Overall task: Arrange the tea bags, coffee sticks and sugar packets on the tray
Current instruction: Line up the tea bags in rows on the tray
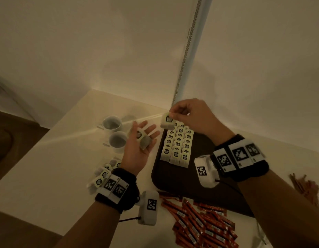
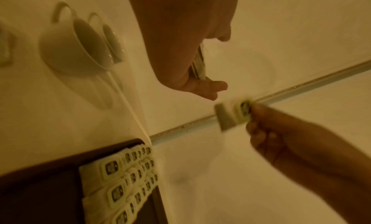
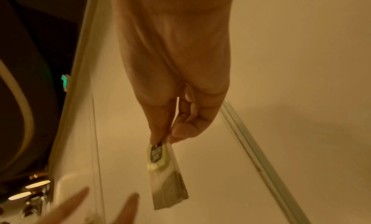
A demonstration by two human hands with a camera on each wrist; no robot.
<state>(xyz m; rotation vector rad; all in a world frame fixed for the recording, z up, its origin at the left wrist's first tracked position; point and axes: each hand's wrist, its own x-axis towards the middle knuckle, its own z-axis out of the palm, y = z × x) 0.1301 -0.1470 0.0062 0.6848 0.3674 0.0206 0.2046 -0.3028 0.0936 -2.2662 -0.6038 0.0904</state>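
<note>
Tea bags partly arranged; sticks not yet on the tray [image 1: 200, 185].
Right hand [image 1: 192, 115] pinches one tea bag [image 1: 167, 120] above the rows [image 1: 178, 145]; spread left hand [image 1: 137, 145] carries another bag [image 1: 141, 138]; coffee sticks [image 1: 200, 224] wait.

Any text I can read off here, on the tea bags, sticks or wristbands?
Nothing can be read for certain.
Tea bag tags: dark badge with pale lettering, too blurred.
Tag of the tea bag pinched by the right hand: blurred.
Coffee sticks: white label strips, too small.
Wristbands: black-and-white square codes, no words.
</note>
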